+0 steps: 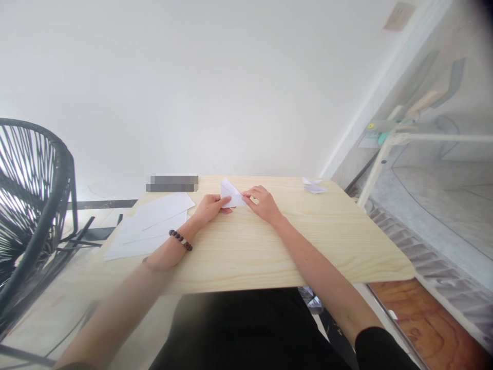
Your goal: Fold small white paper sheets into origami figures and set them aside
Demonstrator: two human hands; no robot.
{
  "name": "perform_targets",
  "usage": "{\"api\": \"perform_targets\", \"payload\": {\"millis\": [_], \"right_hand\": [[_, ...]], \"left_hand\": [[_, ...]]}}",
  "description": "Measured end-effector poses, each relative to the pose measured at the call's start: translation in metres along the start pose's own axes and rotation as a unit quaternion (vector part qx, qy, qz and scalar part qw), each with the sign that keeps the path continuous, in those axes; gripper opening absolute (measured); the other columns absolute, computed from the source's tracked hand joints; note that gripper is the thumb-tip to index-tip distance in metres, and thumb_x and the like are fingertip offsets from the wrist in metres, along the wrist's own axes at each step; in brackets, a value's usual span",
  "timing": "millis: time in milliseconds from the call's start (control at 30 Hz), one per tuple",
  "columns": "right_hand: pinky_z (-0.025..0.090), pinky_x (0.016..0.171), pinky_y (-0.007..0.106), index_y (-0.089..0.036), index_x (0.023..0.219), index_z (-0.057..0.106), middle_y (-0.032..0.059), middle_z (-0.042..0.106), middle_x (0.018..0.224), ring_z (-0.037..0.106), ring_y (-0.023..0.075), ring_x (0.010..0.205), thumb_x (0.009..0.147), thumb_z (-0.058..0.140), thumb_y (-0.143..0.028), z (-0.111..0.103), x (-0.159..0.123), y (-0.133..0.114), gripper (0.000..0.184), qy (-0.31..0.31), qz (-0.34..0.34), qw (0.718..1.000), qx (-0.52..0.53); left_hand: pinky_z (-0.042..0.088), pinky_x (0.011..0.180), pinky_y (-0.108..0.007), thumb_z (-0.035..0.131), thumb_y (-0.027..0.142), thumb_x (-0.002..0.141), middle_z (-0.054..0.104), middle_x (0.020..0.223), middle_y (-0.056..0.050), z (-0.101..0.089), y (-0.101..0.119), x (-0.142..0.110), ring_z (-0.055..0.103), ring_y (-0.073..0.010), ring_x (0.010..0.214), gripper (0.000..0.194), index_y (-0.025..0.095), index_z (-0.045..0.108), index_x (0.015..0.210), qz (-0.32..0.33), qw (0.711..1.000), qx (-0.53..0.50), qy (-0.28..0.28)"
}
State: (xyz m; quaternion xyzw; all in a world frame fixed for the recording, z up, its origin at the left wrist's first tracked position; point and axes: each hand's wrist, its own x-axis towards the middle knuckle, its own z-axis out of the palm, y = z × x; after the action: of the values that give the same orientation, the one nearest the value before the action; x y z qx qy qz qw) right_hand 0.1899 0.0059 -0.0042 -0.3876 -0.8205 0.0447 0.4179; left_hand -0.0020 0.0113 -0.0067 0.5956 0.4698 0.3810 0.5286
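Note:
A small folded sheet of white paper (pixel 229 191) is held between both hands above the middle of the table. My left hand (pixel 211 207) grips its left side, thumb on top and fingers underneath. On the right, my right hand (pixel 262 200) pinches the paper's corner between thumb and fingertips. The paper has a pointed top and slanting folded edges. A dark beaded bracelet (pixel 181 240) circles my left wrist. Loose white sheets (pixel 154 226) lie overlapping on the table beside my left forearm.
The pale wooden table (pixel 246 252) stands against a white wall. Another folded paper piece (pixel 315 186) sits near its back right corner, and a pixelated dark area (pixel 171 183) covers the back left. A black woven chair (pixel 57 169) is at left, a white metal frame (pixel 377 172) at right.

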Motion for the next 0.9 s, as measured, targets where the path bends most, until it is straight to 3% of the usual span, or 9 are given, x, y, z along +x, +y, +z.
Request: {"api": "perform_targets", "payload": {"millis": [267, 567, 700, 900], "right_hand": [[0.037, 0.077, 0.032, -0.019, 0.103, 0.055, 0.0061, 0.054, 0.081, 0.047, 0.0170, 0.081, 0.079, 0.043, -0.028, 0.005, -0.001, -0.003, 0.028, -0.016, -0.015, 0.999, -0.041], [0.038, 0.080, 0.031, -0.021, 0.102, 0.055, 0.0060, 0.056, 0.091, 0.047, 0.0159, 0.087, 0.079, 0.040, -0.021, 0.009, 0.000, -0.009, 0.027, 0.000, -0.031, 1.000, 0.004], [0.040, 0.071, 0.027, -0.018, 0.097, 0.056, 0.0051, 0.056, 0.085, 0.049, 0.0129, 0.075, 0.077, 0.041, -0.023, 0.014, -0.001, -0.007, 0.025, 0.012, 0.023, 0.998, 0.051], [0.035, 0.051, 0.020, -0.017, 0.084, 0.055, -0.0016, 0.052, 0.063, 0.042, 0.0074, 0.051, 0.071, 0.049, -0.039, 0.017, -0.004, 0.001, 0.026, -0.044, 0.150, 0.981, 0.118]], "left_hand": [[0.046, 0.065, -0.027, 0.059, 0.048, 0.061, 0.065, 0.078, -0.007, 0.000, -0.002, 0.001, 0.061, -0.0188, 0.070, 0.041, 0.012, 0.063, 0.079, 0.004, 1.000, -0.009, 0.004], [0.048, 0.070, -0.030, 0.060, 0.046, 0.060, 0.064, 0.080, -0.008, 0.001, -0.002, 0.001, 0.060, -0.0190, 0.071, 0.041, 0.010, 0.063, 0.079, 0.009, 0.999, -0.046, 0.012], [0.046, 0.063, -0.027, 0.060, 0.046, 0.059, 0.064, 0.073, -0.007, 0.001, 0.001, -0.002, 0.057, -0.0169, 0.067, 0.040, 0.009, 0.064, 0.076, 0.017, 1.000, -0.003, 0.006], [0.033, 0.046, -0.019, 0.052, 0.046, 0.064, 0.057, 0.056, 0.000, 0.004, 0.005, -0.009, 0.050, -0.0117, 0.053, 0.036, 0.011, 0.063, 0.065, 0.075, 0.985, 0.157, -0.007]]}}
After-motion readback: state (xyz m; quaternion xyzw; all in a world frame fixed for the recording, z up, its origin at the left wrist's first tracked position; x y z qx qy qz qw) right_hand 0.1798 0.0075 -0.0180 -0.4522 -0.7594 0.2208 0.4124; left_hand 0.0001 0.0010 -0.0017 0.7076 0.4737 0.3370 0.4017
